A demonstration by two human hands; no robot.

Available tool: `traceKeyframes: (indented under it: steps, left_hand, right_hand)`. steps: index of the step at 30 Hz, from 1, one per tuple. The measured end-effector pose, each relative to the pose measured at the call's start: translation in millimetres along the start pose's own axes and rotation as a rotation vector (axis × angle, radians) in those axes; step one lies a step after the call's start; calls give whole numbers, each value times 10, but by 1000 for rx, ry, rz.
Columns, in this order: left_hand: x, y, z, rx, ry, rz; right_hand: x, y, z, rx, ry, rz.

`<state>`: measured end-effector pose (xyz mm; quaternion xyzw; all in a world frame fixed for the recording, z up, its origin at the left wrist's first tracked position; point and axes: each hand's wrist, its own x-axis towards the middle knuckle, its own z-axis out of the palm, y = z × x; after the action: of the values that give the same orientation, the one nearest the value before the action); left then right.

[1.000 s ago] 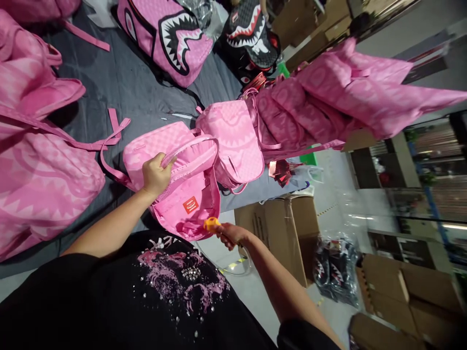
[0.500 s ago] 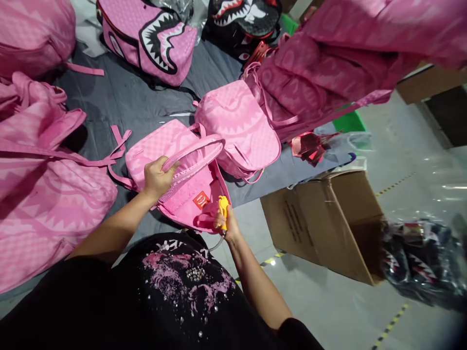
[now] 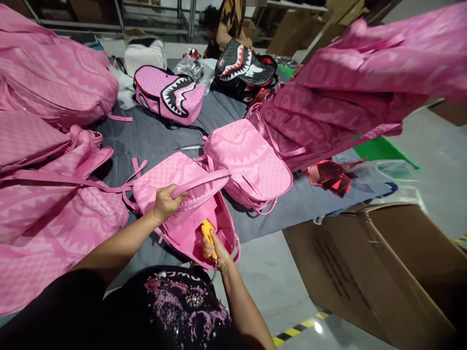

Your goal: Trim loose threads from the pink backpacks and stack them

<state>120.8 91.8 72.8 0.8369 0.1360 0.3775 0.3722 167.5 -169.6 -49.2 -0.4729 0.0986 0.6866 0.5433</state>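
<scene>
A pink backpack (image 3: 156, 181) lies unzipped on the grey table cover, its inside facing me. My left hand (image 3: 168, 201) is closed on the edge of its lifted front panel and holds the panel up. Inside the opening, my right hand (image 3: 218, 250) grips a yellow air blow gun (image 3: 207, 229) with a clear hose running down from its handle. The gun's front end points into the bag over the pink lining. A second pink backpack (image 3: 251, 160), closed, lies right beside the open one.
Pink backpacks are heaped at the left (image 3: 54, 209) and right (image 3: 328, 102). Farther back lie a pink shark-mouth bag (image 3: 171, 97) and a black one (image 3: 241, 65), near another person's arm (image 3: 224, 36). A cardboard box (image 3: 339, 262) stands on the floor at right.
My view has tilted up, showing the far side of the table. The blow gun has moved from the bag's right edge deeper inside, leftward. My left hand still holds the panel.
</scene>
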Motion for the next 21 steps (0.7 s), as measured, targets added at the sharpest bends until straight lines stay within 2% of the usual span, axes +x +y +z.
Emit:
traceKeyframes:
  steps: [5, 10, 13, 16, 19, 21]
  left_hand:
    - [54, 34, 56, 31, -10, 125]
    - [114, 97, 107, 40, -28, 320]
    - [133, 145, 174, 40, -86, 433]
    - [164, 190, 240, 12, -209, 575]
    - [263, 199, 214, -66, -343, 783]
    - [314, 197, 109, -48, -404, 786]
  right_hand:
    - [62, 2, -21, 104, -16, 59]
    - [64, 48, 9, 94, -79, 107]
    - [56, 23, 106, 40, -70, 94]
    - [32, -139, 248, -208, 35, 27]
    - [-22, -465, 325, -532, 180, -51]
    - [-85, -738, 316, -669, 235, -81]
